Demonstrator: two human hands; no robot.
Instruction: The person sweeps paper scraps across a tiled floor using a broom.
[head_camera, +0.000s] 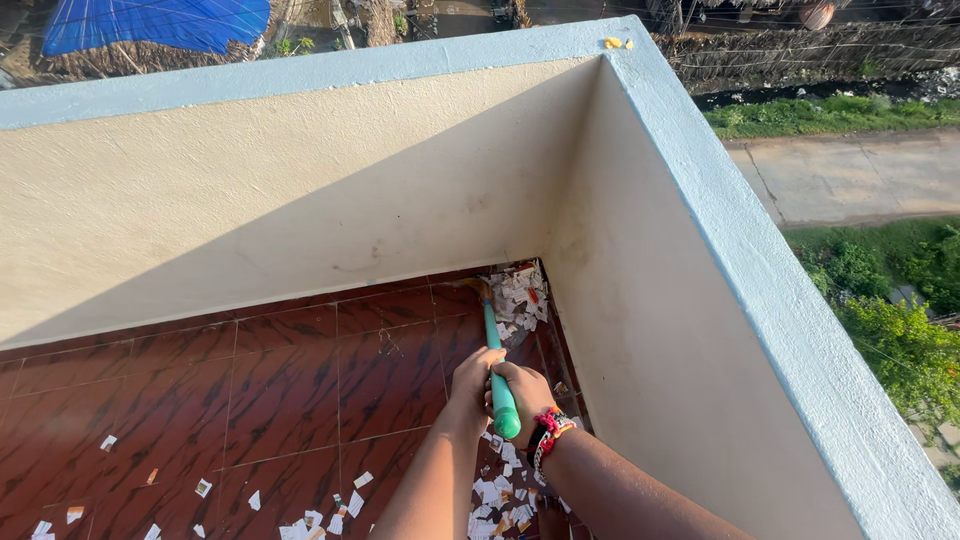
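Note:
Both my hands grip a green broom handle (497, 362) that slants down toward the corner of a terrace. My left hand (473, 378) is wrapped around the handle on its left side. My right hand (524, 392) holds it near the top end and wears red and black bracelets (547, 428) on the wrist. The broom's head (480, 289) rests on the floor in the corner, beside a heap of white paper scraps (520, 294).
Red-brown floor tiles (300, 380) carry scattered paper bits (330, 510) at the lower left and below my arms. Cream parapet walls (300, 190) with a pale blue top (780, 290) meet in a corner. Beyond lie a road (850, 175) and greenery.

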